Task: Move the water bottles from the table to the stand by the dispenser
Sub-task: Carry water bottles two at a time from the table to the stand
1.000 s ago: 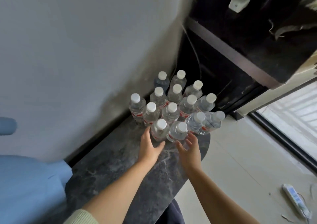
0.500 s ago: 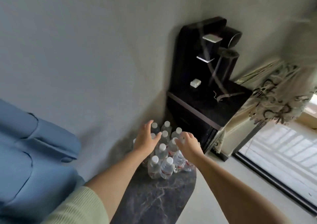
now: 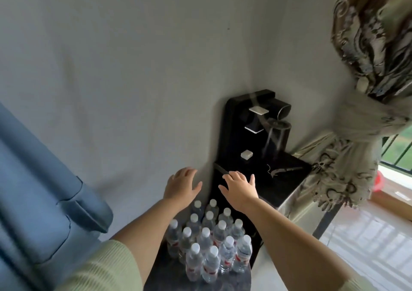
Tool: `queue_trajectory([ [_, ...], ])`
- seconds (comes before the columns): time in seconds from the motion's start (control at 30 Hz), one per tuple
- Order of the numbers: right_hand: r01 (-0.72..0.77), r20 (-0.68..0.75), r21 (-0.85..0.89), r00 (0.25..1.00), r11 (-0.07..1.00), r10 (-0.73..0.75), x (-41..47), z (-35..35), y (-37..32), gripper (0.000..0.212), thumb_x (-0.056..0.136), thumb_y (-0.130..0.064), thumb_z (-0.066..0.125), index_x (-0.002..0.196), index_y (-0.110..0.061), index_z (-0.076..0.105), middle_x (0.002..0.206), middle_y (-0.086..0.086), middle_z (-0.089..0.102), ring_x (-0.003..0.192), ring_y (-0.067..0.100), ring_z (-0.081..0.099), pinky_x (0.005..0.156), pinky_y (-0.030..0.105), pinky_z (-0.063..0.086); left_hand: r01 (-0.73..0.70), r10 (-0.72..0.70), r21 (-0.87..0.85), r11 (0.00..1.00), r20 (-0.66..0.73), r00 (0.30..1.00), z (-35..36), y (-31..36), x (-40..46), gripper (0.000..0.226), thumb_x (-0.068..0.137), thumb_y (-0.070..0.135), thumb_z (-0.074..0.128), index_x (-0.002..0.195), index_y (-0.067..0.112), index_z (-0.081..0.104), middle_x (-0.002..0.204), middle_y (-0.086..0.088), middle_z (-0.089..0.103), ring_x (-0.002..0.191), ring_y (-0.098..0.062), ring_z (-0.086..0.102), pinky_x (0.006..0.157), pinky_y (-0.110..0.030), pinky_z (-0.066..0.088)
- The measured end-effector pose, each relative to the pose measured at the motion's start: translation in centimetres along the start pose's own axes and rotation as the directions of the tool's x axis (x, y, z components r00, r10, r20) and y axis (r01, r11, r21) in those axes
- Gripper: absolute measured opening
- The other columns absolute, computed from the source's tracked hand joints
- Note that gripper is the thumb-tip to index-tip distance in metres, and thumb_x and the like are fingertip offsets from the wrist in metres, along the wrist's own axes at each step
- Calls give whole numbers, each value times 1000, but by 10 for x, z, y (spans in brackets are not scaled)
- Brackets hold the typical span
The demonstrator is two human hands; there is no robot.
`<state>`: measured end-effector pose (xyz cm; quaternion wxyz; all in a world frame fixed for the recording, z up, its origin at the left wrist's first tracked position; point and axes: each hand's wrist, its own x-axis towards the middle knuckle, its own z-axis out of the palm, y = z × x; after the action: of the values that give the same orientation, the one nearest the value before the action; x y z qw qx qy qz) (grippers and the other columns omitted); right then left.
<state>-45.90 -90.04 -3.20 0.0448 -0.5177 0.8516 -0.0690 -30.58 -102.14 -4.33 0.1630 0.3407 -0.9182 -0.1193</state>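
Observation:
Several clear water bottles (image 3: pixel 209 244) with white caps and red labels stand upright in a tight cluster on a dark marble stand (image 3: pixel 160 277) against the wall. To their right rises the black water dispenser (image 3: pixel 252 139). My left hand (image 3: pixel 181 184) hovers above the back of the cluster, fingers spread and holding nothing. Beside it, my right hand (image 3: pixel 239 187) is also raised with fingers apart and empty, in front of the dispenser's lower body. Neither hand touches a bottle.
A blue sofa (image 3: pixel 40 201) fills the left side. A patterned curtain (image 3: pixel 365 112), tied in the middle, hangs at the right beside a window (image 3: pixel 399 152). Pale floor (image 3: pixel 347 246) lies at the lower right. A small white block (image 3: pixel 246 155) sits on the dispenser.
My head has tilted up and drawn back, so the bottles sit lower in view. Both hands have lifted off the bottles and now hover above them, empty.

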Motion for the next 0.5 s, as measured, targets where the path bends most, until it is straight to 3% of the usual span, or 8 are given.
queue_trajectory([
  [0.2,52,31,-16,998,999,-52,16,-12,12,52,102,-45,27,147,-20,30,156,4,24,147,23,12,117,58,3,53,-52,75,996,-22,998,-7,3,3,51,97,44,39,142,18,37,151,1,35,141,-17,29,113,-42,27],
  [0.5,374,120,-47,923,926,-367,45,-4,25,47,101,-40,30,143,-19,31,149,5,32,142,26,23,116,59,3,410,-398,117,904,-113,910,14,30,-37,51,98,45,36,140,17,38,151,-2,36,140,-20,30,113,-45,26],
])
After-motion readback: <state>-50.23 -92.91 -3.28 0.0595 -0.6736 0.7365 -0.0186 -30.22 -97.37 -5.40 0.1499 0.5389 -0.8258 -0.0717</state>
